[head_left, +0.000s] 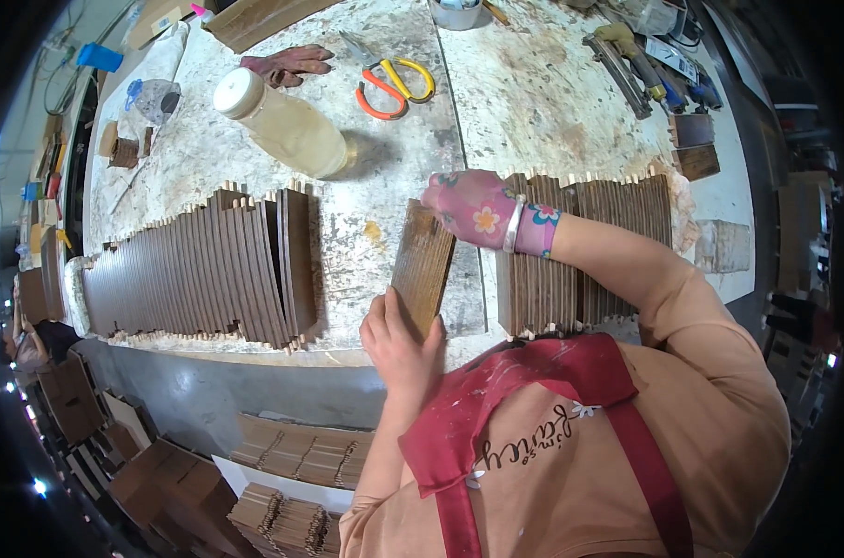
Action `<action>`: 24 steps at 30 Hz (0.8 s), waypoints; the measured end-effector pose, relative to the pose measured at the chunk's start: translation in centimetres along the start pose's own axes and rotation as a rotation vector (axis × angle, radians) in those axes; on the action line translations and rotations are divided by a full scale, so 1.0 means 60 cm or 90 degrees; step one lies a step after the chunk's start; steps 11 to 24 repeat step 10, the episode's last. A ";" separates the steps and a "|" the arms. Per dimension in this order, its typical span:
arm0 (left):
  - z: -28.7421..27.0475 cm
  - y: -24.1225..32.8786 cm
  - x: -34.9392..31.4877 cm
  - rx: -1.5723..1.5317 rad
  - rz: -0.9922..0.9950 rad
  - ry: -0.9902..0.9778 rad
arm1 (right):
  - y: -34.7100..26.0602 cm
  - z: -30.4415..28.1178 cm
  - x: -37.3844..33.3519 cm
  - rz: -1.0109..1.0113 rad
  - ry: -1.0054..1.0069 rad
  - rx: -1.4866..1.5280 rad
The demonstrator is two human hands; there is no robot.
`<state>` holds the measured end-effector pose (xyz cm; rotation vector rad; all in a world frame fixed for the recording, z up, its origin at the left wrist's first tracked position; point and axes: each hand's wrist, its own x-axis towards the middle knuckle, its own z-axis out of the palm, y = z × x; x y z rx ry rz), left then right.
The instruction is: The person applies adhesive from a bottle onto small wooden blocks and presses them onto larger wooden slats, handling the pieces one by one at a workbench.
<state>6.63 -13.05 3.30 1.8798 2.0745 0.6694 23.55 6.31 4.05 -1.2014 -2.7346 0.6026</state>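
Both my hands hold one brown wooden slat panel (423, 268) upright over the table's front edge. My left hand (399, 342), bare, grips the panel's near lower end. My right hand (473, 208), in a pink flowered glove, grips its far upper end. A long row of similar notched panels (208, 265) stands on edge to the left. Another row of panels (585, 249) stands to the right, partly hidden behind my right forearm.
The glue-stained white table (366, 214) carries a capped plastic bottle (282, 126) on its side, orange and yellow scissors (394, 84), a pair of reddish gloves (287, 63), a nail gun (627, 58) and a metal cup (456, 11). More stacked panels (301, 456) lie below the table.
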 end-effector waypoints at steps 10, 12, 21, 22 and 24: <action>0.003 -0.005 0.000 0.000 0.008 0.000 | -0.007 -0.021 0.008 0.094 -0.074 -0.002; 0.003 -0.005 0.000 0.000 0.008 0.000 | -0.007 -0.021 0.008 0.094 -0.074 -0.002; 0.003 -0.005 0.000 0.000 0.008 0.000 | -0.007 -0.021 0.008 0.094 -0.074 -0.002; 0.003 -0.005 0.000 0.000 0.008 0.000 | -0.007 -0.021 0.008 0.094 -0.074 -0.002; 0.003 -0.005 0.000 0.000 0.008 0.000 | -0.007 -0.021 0.008 0.094 -0.074 -0.002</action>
